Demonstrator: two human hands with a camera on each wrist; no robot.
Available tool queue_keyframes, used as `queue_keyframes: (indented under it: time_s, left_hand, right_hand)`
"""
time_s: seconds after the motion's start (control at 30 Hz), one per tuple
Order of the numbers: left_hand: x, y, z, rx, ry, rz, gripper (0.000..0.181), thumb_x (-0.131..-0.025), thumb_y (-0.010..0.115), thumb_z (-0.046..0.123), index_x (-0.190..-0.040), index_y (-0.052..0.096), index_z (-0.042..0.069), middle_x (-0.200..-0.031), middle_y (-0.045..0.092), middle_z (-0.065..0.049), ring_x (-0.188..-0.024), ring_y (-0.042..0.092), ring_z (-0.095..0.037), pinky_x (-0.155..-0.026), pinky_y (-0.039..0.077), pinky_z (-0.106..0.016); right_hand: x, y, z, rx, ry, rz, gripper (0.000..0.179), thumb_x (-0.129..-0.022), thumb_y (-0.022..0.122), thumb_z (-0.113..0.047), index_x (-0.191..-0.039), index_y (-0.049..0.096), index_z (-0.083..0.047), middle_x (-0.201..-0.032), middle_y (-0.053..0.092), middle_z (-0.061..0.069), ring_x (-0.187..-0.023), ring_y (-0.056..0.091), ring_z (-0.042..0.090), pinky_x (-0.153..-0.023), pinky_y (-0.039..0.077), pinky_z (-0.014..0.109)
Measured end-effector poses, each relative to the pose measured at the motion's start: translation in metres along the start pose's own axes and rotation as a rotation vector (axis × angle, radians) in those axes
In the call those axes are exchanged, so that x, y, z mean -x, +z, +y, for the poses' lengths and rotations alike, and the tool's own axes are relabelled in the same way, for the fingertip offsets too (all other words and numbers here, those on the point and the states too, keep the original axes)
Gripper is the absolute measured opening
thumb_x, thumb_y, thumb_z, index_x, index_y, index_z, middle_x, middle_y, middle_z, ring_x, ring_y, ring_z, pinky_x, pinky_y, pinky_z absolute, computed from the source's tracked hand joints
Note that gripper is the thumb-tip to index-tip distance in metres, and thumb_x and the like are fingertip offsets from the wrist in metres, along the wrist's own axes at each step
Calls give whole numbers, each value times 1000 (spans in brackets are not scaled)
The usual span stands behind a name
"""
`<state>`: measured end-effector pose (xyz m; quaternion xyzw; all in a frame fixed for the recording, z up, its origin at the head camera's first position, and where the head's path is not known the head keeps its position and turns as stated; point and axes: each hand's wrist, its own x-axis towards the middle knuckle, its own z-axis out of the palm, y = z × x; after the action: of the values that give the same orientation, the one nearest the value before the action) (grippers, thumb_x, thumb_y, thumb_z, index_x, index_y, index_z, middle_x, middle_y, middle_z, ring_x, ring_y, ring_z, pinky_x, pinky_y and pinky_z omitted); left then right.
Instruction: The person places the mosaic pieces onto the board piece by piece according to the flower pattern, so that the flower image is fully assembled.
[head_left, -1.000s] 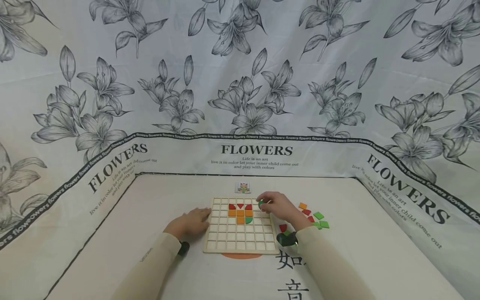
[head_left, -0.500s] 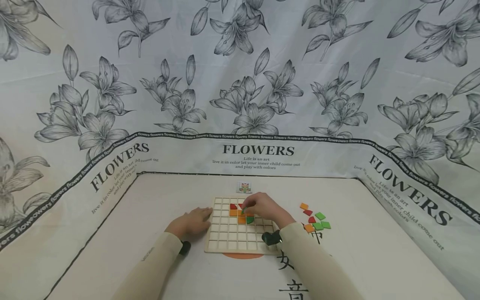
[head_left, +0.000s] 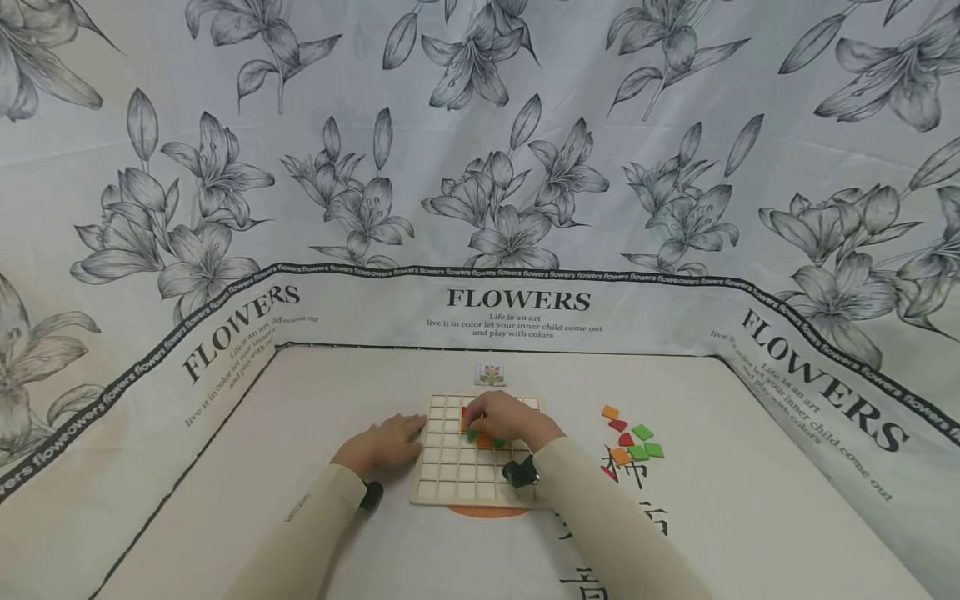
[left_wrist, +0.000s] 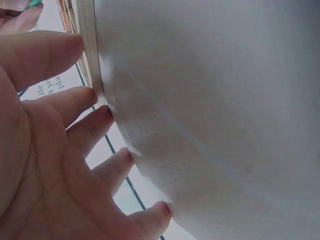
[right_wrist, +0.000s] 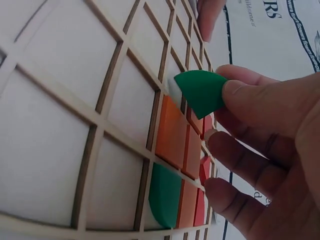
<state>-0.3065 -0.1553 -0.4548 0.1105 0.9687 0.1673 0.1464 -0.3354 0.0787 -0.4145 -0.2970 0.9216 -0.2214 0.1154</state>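
My right hand [head_left: 510,417] is over the upper middle of a wooden grid board [head_left: 480,492]. Its thumb and index finger pinch a green quarter-circle tile [right_wrist: 202,92], lifted and tilted above the cells in the right wrist view. Below that tile lie orange square tiles [right_wrist: 170,135], a second green quarter-circle tile [right_wrist: 166,197] and red tiles [right_wrist: 200,205], all set in cells. My left hand [head_left: 386,444] has spread fingers; the thumb and nearest fingertips touch the board's left edge [left_wrist: 90,50], while other fingertips rest on the table. The right hand partly hides the set tiles in the head view.
Loose green [head_left: 642,432], orange [head_left: 611,412] and red [head_left: 617,425] tiles lie on the table right of the board. Behind the board lies a small picture card [head_left: 491,374]. Flower-printed cloth [head_left: 517,225] closes off the back and sides.
My right hand has carried the green tile leftward from the board's upper right to the left part of the set tiles. My left hand stays at the board's left edge.
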Motion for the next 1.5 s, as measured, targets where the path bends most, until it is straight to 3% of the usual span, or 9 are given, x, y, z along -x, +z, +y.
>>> queue_keyframes:
  time_s: [0.43, 0.6, 0.77, 1.0, 1.23, 1.5]
  left_hand:
    - [-4, 1, -3, -10, -19, 0, 58, -98, 45, 36, -152, 34, 17, -158, 33, -2, -149, 23, -30, -118, 18, -62]
    - [-4, 2, -4, -5, -14, 1, 58, -98, 45, 36, -152, 35, 17, -158, 33, -2, -149, 23, -30, -118, 19, -62]
    - [-2, 1, -2, -5, -11, 6, 57, -98, 45, 36, -151, 35, 17, -158, 33, -3, -149, 23, -31, -118, 19, -62]
    - [1, -1, 1, -5, -12, 0, 57, -99, 44, 36, -151, 35, 16, -158, 33, -3, -149, 22, -31, -118, 19, -61]
    - [1, -2, 3, 1, -11, -11, 57, -99, 45, 35, -151, 35, 16, -158, 32, -3, -149, 22, -31, -119, 17, -62]
    - [0, -1, 1, 7, -16, -6, 57, -98, 45, 33, -151, 36, 15, -158, 33, -5, -149, 22, -32, -118, 18, -62]
  right_hand:
    - [-14, 9, -6, 113, 25, -43, 18, -97, 56, -17, -92, 72, -23, -100, 68, -9, -87, 56, 9, -86, 50, 30]
    - [-14, 15, -5, 160, -29, -31, 14, -96, 60, -19, -98, 73, -21, -104, 69, -6, -97, 61, 10, -93, 52, 32]
    - [-14, 19, -6, 189, -90, 5, 9, -90, 68, -20, -96, 74, -19, -95, 69, -7, -91, 64, 9, -86, 54, 28]
    - [-14, 25, -6, 192, -43, 42, 6, -88, 71, -20, -92, 75, -19, -90, 70, -9, -84, 63, 6, -83, 54, 26]
    - [-11, 27, -1, 222, -50, 65, 11, -88, 70, -19, -95, 78, -20, -96, 71, -7, -93, 66, 9, -86, 55, 26]
    - [-2, 21, -4, 273, -48, 80, 6, -87, 72, -22, -90, 77, -20, -91, 72, -8, -89, 66, 9, -83, 55, 27]
